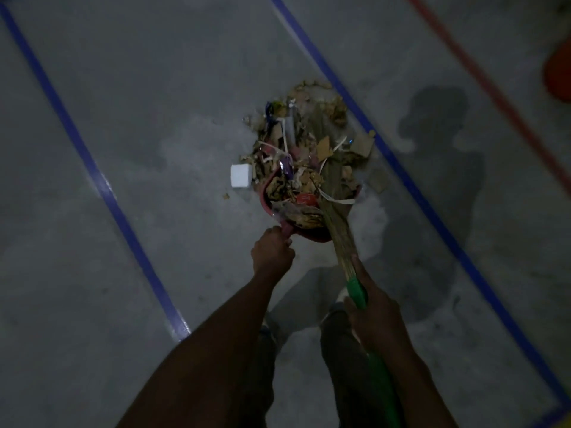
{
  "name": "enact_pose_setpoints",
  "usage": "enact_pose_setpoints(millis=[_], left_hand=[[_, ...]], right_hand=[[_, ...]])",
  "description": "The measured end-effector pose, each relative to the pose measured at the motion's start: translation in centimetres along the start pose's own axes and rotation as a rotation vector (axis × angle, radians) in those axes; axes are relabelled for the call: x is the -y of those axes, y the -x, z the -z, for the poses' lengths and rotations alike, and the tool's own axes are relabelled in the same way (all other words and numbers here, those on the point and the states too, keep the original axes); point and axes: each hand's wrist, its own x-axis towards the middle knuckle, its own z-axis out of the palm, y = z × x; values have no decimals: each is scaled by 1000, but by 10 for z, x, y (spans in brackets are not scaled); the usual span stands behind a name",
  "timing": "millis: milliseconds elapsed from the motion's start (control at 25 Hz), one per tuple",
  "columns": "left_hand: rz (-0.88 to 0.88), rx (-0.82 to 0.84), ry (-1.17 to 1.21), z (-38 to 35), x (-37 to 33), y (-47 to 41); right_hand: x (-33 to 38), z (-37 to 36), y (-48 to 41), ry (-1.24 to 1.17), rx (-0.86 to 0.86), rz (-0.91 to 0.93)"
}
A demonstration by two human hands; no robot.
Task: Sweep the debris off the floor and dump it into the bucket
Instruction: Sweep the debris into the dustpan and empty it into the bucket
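Seen from the head camera, you stand over a dim grey concrete floor (148,88), both hands at work. Your left hand (272,253) is curled round the handle of a red dustpan (313,237), which sits low on the floor in front of you. Your right hand (375,313) grips the green handle (357,293) of a straw broom (338,230), whose bristles lie across the pan's right side and reach into the heap beyond it. The debris (304,149), a mix of cardboard scraps, paper strips and wrappers, is partly piled in the dustpan and partly spread on the floor just past its mouth. A small white block (240,176) lies on the floor just left of the heap. A blue tape line (92,171) runs along the floor well to the left, and a second blue line (401,171) passes just beside the heap on the right. Farther right runs a red line (494,88). An orange rounded object (557,75) is cut off at the right edge; whether it is the bucket cannot be told.
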Motion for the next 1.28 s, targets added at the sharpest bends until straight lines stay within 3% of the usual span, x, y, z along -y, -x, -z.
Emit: enact_pose_setpoints(millis=[280, 560, 760, 880, 1280], left_hand=[[-10, -43, 32, 122, -40, 125], [16, 19, -12, 190, -15, 216], [-136, -8, -61, 217, 2, 234], [-96, 14, -5, 228, -10, 230], [-232, -31, 382, 219, -139, 228]], right_hand=[[49, 71, 135, 3, 54, 28], [67, 71, 199, 41, 191, -16], [77, 75, 221, 31, 202, 4], [78, 89, 226, 19, 141, 34], [59, 165, 207, -194, 33, 32]])
